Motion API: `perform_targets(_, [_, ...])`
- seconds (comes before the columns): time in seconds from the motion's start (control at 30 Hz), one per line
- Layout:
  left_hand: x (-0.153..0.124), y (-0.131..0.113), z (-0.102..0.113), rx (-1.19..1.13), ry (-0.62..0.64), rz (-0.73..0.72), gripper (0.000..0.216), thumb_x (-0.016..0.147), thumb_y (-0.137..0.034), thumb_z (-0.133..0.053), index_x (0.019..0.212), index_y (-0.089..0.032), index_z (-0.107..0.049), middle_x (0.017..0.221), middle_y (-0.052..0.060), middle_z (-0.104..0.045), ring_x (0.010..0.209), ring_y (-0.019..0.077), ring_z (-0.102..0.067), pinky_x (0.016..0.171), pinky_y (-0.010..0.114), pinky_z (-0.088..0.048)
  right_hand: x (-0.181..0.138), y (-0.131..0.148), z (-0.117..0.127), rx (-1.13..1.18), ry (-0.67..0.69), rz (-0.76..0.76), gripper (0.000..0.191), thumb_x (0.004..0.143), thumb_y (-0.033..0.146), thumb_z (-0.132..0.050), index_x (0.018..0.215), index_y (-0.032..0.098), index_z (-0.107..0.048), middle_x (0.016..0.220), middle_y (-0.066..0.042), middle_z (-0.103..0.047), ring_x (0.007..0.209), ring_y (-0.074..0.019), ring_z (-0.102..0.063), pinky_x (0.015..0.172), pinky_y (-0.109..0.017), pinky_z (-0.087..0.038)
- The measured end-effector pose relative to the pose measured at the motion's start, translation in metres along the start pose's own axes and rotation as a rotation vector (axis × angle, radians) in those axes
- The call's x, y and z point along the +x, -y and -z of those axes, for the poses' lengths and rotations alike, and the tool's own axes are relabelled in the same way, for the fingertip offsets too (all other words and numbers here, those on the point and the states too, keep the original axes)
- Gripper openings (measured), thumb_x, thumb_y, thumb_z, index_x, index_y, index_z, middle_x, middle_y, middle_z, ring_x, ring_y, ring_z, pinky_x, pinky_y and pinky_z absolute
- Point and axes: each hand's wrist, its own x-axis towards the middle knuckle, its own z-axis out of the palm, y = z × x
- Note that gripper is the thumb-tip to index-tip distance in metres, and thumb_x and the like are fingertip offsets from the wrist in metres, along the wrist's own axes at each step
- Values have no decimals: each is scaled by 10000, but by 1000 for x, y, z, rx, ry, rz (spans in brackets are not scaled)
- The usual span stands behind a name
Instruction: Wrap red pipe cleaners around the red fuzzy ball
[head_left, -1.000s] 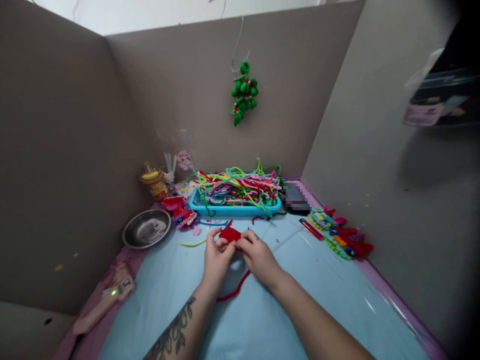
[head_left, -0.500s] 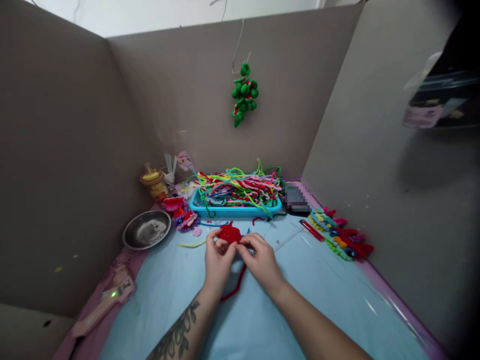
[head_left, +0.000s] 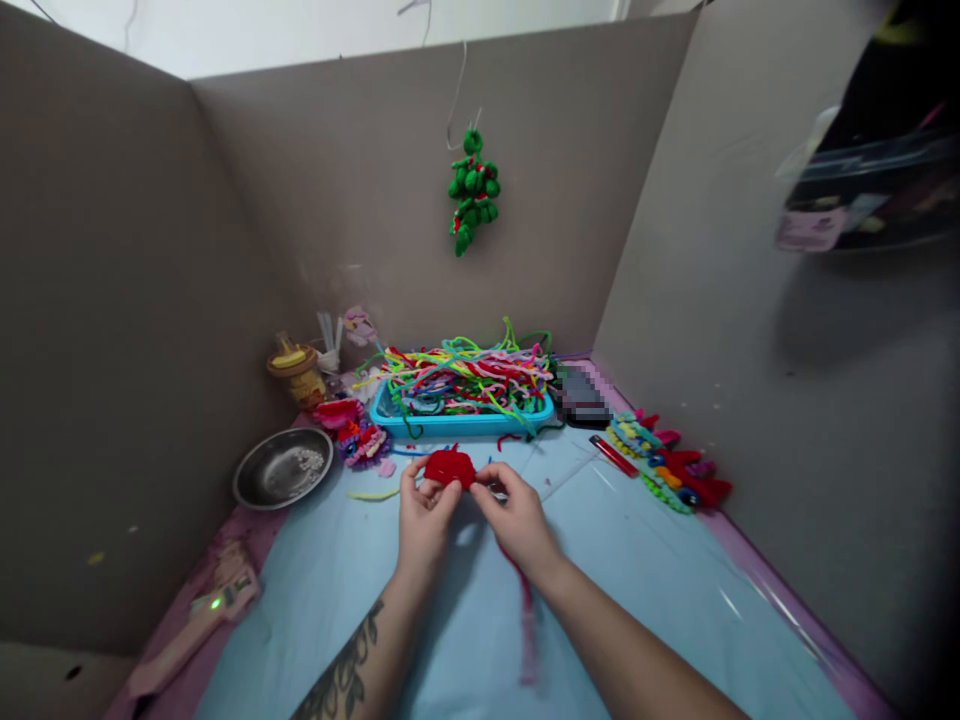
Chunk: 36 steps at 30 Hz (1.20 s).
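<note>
A small red fuzzy piece (head_left: 450,468), apparently shaped from pipe cleaner, is held up over the blue table cover between both hands. My left hand (head_left: 426,515) pinches its left and lower edge, thumb in front and fingers behind. At its right edge, my right hand (head_left: 514,510) is closed with thumb and forefinger together. From under the right hand a loose red pipe cleaner (head_left: 525,600) hangs down, its lower end blurred by motion. Behind the left hand lies a pale yellow pipe cleaner (head_left: 373,495).
A blue tray (head_left: 457,428) heaped with coloured pipe cleaners stands behind the hands. Left are a metal bowl (head_left: 255,480) and a pink glue gun (head_left: 199,630) with a green light. Right lie a red cutter (head_left: 613,456) and colourful fuzzy pieces (head_left: 667,470). Grey panels enclose the table.
The loose red pipe cleaner has swung from below the left hand to the right, under the right hand. The red piece is turned to show more of its face. The view has shifted slightly.
</note>
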Motion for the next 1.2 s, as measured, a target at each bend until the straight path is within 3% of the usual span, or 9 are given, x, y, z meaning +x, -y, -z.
perform_targets(0.23, [2,4,2,-104,45,69,631,673,-234,-715,1217,-242,-394,948,52,-686,875,173,-649,828,314,-447,1,-3,-1,-54,-12,3,56,758,215,-558,792,190,-594,812,-27,-602,787,-176,-581,701,-274,-457])
perform_targets(0.6, [2,2,1,-156,19,106,620,576,-187,-791,1091,-234,-450,894,26,-670,816,158,-641,786,284,-443,1,-7,-4,-31,-5,48,43,755,183,-541,769,199,-579,781,-16,-568,750,-164,-549,707,-276,-458])
perform_targets(0.77, [4,7,2,-135,41,89,546,618,-204,-770,1061,-222,-451,856,33,-683,778,155,-649,774,289,-445,1,-6,-3,105,26,-66,51,762,232,-547,736,188,-547,706,5,-570,672,-149,-542,642,-258,-444])
perform_targets(0.93, [7,10,3,-145,45,71,620,582,-185,-788,1085,-221,-428,870,39,-688,794,176,-656,776,308,-455,2,-8,-3,227,49,-189,103,741,276,-574,718,183,-536,639,21,-574,580,-134,-537,554,-238,-423])
perform_targets(1.03, [4,7,2,-97,47,50,596,630,-182,-758,1118,-239,-420,858,22,-684,767,152,-650,762,291,-455,1,-7,-2,62,20,-121,74,767,249,-556,728,189,-573,667,3,-602,610,-151,-558,579,-256,-430])
perform_targets(1.2, [0,2,-2,-61,25,33,567,648,-193,-747,1111,-249,-424,872,15,-678,770,137,-642,769,279,-454,-2,-5,2,-255,-1,150,158,836,178,-476,809,208,-629,781,-43,-628,758,-188,-578,702,-302,-448])
